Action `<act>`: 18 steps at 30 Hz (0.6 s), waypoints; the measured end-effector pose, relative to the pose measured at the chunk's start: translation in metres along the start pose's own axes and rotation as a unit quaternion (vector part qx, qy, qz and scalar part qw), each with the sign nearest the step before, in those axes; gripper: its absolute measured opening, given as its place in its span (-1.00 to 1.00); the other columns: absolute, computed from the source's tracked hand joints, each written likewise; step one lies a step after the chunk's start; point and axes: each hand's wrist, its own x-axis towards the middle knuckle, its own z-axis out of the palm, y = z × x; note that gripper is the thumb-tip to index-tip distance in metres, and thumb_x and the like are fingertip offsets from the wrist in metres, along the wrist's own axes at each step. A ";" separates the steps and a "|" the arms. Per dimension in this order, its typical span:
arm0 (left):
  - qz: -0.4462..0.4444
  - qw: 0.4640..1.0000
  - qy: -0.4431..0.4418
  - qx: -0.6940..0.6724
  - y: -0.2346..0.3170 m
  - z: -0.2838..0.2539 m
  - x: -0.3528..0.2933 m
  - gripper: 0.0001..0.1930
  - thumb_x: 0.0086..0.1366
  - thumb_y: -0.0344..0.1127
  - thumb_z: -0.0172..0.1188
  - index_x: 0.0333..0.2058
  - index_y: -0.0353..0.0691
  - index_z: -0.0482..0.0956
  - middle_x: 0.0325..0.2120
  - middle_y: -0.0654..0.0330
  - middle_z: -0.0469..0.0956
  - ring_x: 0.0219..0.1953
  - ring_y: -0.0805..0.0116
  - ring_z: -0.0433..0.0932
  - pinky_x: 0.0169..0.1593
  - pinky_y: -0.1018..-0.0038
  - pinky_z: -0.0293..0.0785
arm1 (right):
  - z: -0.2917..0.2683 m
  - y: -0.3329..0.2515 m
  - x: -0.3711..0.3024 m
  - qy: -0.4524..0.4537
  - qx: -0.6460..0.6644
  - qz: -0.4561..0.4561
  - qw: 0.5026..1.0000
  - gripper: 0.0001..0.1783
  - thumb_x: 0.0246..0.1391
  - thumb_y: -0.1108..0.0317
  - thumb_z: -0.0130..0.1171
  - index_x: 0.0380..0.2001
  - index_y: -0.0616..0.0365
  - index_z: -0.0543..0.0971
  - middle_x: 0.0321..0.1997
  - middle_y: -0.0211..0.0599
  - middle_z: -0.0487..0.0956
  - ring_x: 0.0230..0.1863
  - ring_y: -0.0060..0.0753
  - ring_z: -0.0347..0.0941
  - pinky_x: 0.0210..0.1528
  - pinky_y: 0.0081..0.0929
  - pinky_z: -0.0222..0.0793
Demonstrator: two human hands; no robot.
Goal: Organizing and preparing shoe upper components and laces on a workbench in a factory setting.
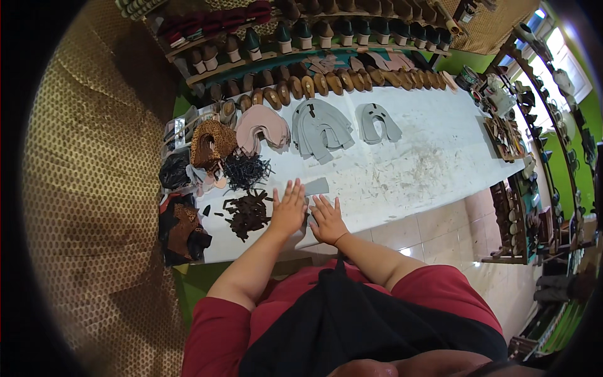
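My left hand (288, 210) lies flat near the front edge of the white-covered table (427, 195), fingers stretched out and slightly apart. Beside it, my right hand (327, 220) is also laid flat with its fingers spread. Just beyond the fingertips is a small flat grey piece (317, 186), partly covered by the hands; whether they press on it I cannot tell. To the left of my left hand sits a pile of dark brown strips (247, 215). Farther back lie a stack of grey U-shaped pieces (322, 131) and a smaller grey stack (379, 124).
At the left are pink U-shaped pieces (260, 127), leopard-print pieces (212, 144), black shreds (245, 170) and dark scraps (183, 229). Brown shoe lasts (308, 87) line the table's back, below a shelf of shoes (304, 34). A tool box (502, 139) stands at the right end.
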 end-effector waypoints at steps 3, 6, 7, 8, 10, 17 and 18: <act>-0.018 0.996 -0.082 -0.008 0.004 0.007 -0.003 -0.24 0.34 0.01 0.02 0.41 -0.15 0.02 0.46 0.10 -0.11 0.50 0.09 -0.19 0.39 -0.23 -0.36 | -0.002 0.000 -0.001 -0.011 0.011 0.008 1.000 -0.43 -0.02 0.12 0.23 0.07 0.13 0.48 0.40 -0.06 0.23 0.46 0.02 0.03 0.36 0.45 -0.25; -0.014 0.987 -0.151 -0.054 0.005 -0.004 0.009 -0.22 0.33 0.10 0.02 0.42 -0.08 0.02 0.47 0.11 -0.14 0.50 0.06 -0.23 0.39 -0.23 -0.40 | 0.000 0.006 -0.003 -0.005 0.008 0.012 1.000 -0.40 -0.05 0.10 0.25 0.07 0.11 0.48 0.40 -0.07 0.23 0.46 0.02 0.04 0.36 0.46 -0.25; -0.008 0.983 -0.174 -0.060 0.001 -0.008 0.007 -0.20 0.31 0.15 0.02 0.42 -0.05 0.02 0.47 0.11 -0.16 0.50 0.05 -0.25 0.39 -0.23 -0.42 | -0.001 0.003 -0.002 -0.007 0.010 0.007 1.000 -0.40 -0.05 0.10 0.25 0.07 0.11 0.48 0.40 -0.07 0.23 0.46 0.02 0.04 0.36 0.46 -0.25; -0.013 0.983 -0.174 -0.060 -0.003 -0.004 0.004 -0.20 0.31 0.15 0.02 0.42 -0.05 0.02 0.47 0.11 -0.16 0.50 0.05 -0.25 0.39 -0.23 -0.42 | -0.002 0.001 0.000 -0.011 0.006 0.006 1.000 -0.40 -0.04 0.09 0.24 0.08 0.11 0.48 0.40 -0.06 0.23 0.46 0.02 0.04 0.36 0.46 -0.25; 0.011 0.988 -0.146 -0.050 -0.009 0.001 0.005 -0.16 0.27 0.21 0.04 0.42 -0.02 0.02 0.47 0.11 -0.17 0.50 0.02 -0.26 0.39 -0.23 -0.44 | -0.003 -0.001 0.001 -0.015 0.000 0.002 1.000 -0.39 -0.04 0.08 0.24 0.09 0.11 0.47 0.40 -0.06 0.23 0.46 0.02 0.03 0.35 0.47 -0.25; -0.111 0.990 -0.082 -0.009 -0.038 -0.009 -0.060 -0.02 0.16 0.20 0.19 0.43 -0.06 -0.05 0.47 0.01 -0.23 0.49 -0.07 -0.27 0.37 -0.28 -0.45 | -0.007 -0.006 0.001 -0.091 -0.051 -0.045 0.994 -0.28 0.08 -0.11 0.13 0.29 -0.15 0.35 0.45 -0.38 0.20 0.52 -0.11 -0.07 0.34 0.57 -0.37; -0.134 0.988 -0.075 -0.008 -0.044 -0.012 -0.074 -0.02 0.16 0.18 0.21 0.43 -0.07 -0.05 0.47 0.00 -0.23 0.49 -0.09 -0.27 0.37 -0.28 -0.45 | -0.008 -0.005 0.001 -0.138 -0.067 -0.055 0.987 -0.27 0.11 -0.19 0.07 0.33 -0.24 0.31 0.48 -0.46 0.17 0.54 -0.15 -0.13 0.34 0.59 -0.41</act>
